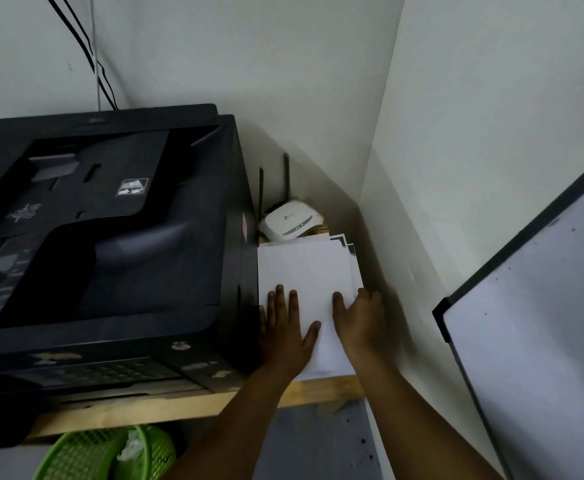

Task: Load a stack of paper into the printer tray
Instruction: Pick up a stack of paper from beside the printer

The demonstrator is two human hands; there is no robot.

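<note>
Fingers (285, 299) of left hand (285, 336) spread flat on paper (304, 271), pressing, not gripping. Right hand (361, 320) at stack's right edge, thumb on top, remaining fingers curled over the side; whether closed under the sheets, cannot tell. Paper lying on bench (318, 393), just beside printer (103, 237), router (292, 220) behind, wall to the right. Likely step: gathering the stack for pickup. Next, probably: squaring edges, lifting both sides together, finding the tray, not identifiable here.
</note>
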